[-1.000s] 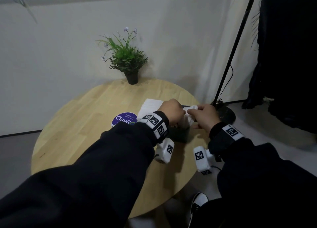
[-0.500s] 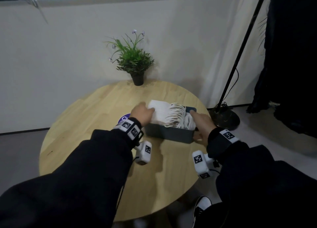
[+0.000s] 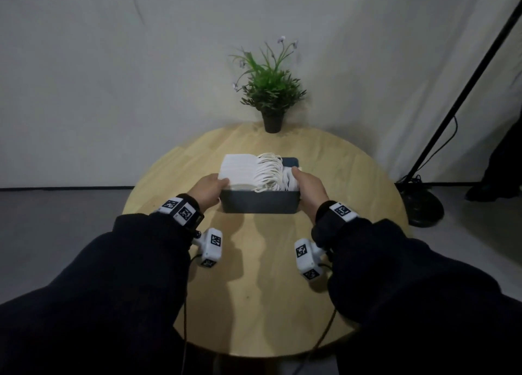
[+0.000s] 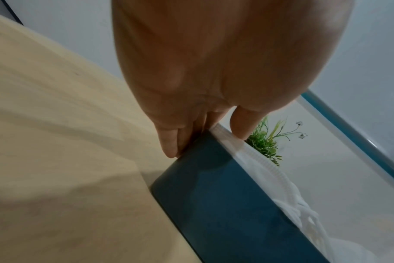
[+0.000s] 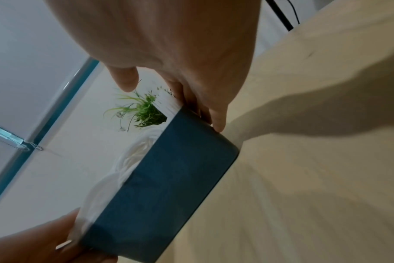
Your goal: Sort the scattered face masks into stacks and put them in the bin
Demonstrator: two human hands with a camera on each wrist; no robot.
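Final step, by the look of it: the masks (image 3: 245, 170) sit stacked in the bin (image 3: 260, 205) at table centre. Left hand (image 3: 207, 189) at nine o'clock and right hand (image 3: 309, 187) at three grasp its ends — next, probably, set it straight and let go.

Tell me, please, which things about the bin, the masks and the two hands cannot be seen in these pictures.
- Bin floor and mask count: head view, masks cover the inside.
- Left hand fingertips: head view, hidden behind the bin's end.
- Right hand fingers: right wrist view, motion blur.
- Bin's far wall: wrist views, blocked by its near wall.
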